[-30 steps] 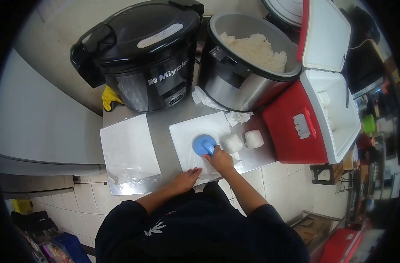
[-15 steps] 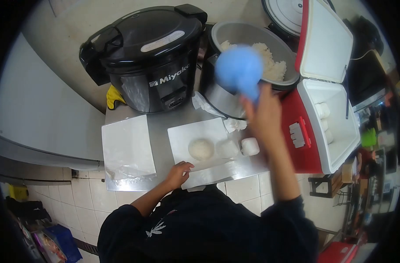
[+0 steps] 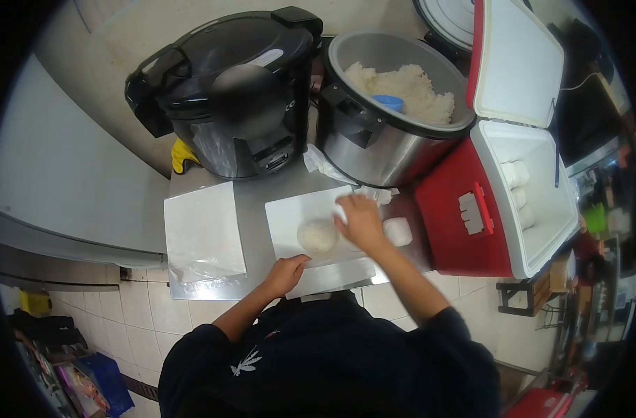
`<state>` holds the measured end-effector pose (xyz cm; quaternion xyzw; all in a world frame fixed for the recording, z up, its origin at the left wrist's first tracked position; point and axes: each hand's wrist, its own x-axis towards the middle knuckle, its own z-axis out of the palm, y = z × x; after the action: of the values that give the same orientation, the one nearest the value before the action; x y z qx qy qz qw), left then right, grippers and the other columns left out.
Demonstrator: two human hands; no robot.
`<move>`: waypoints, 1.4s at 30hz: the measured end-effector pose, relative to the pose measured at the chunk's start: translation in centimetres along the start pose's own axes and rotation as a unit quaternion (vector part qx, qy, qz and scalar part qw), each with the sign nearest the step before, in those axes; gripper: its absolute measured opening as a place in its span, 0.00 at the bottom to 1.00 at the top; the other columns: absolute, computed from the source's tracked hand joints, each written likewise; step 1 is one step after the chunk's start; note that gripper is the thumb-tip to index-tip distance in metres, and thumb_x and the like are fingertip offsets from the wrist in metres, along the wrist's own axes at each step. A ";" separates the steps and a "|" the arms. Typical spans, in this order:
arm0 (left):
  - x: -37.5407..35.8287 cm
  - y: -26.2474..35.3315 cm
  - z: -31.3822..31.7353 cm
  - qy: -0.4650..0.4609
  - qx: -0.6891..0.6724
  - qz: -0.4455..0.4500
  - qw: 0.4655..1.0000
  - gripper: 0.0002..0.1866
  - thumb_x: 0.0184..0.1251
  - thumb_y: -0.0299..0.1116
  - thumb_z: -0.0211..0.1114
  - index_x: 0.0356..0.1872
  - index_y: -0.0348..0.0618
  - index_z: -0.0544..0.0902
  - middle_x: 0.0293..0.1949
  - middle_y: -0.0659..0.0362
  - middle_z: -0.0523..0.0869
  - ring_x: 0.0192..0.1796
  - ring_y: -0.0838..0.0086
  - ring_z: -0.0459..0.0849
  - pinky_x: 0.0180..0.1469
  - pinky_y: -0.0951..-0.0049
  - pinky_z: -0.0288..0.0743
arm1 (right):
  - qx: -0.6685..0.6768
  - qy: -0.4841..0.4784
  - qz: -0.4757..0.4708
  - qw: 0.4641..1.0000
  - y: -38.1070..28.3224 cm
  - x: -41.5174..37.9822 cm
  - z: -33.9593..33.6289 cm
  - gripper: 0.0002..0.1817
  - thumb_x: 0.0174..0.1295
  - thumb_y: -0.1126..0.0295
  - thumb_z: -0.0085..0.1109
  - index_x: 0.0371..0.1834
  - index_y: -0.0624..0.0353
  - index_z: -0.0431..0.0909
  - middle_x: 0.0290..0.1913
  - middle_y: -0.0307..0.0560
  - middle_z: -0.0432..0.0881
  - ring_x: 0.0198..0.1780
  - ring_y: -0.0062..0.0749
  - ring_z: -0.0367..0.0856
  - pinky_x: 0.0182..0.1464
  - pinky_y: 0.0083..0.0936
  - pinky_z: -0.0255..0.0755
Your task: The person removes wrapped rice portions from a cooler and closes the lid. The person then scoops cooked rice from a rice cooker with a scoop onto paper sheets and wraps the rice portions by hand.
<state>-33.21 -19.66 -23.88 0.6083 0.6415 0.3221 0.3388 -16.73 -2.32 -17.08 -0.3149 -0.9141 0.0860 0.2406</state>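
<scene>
The open rice cooker (image 3: pixel 394 153) holds a heap of cooked rice (image 3: pixel 412 90), with a blue cup (image 3: pixel 388 103) sunk in it. Left of it stands a black rice cooker (image 3: pixel 220 97), lid closed. On the right, the red cooler (image 3: pixel 464 223) has its lid up and white wrapped bundles (image 3: pixel 518 191) stacked along its inner left wall.

The rice mound (image 3: pixel 317 236) sits on the white paper (image 3: pixel 297 209), low and domed, nearly round and only slightly wider from side to side. A single wrapped bundle (image 3: pixel 397 231) lies to its right, close to the cooler.

The left hand (image 3: pixel 285 275) is at the paper's near edge, fingers together and slightly bent; whether they pinch it I can't tell. The right hand (image 3: pixel 360 221) is just right of the mound, fingers curled downward, their grip hidden.

The metal table (image 3: pixel 259 230) shows a bare strip between the paper and the plastic-covered paper stack (image 3: pixel 203 230). Its near edge runs close to the person's body; the cooler bounds the working space on the right.
</scene>
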 end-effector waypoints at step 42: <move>2.9 2.9 2.8 -0.085 0.245 0.166 0.952 0.08 0.57 0.31 0.58 0.34 0.37 0.78 0.34 0.52 0.81 0.43 0.56 0.80 0.41 0.62 0.77 | 0.024 -0.302 0.111 0.946 -3.2 -14.7 4.8 0.12 0.56 0.67 0.54 0.41 0.62 0.75 0.51 0.56 0.75 0.47 0.51 0.77 0.54 0.43 0.69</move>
<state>-29.37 -16.58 -23.18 0.7955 0.5593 0.1545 0.1744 -10.74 -13.94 -25.94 -0.3678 -0.9008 0.2253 -0.0505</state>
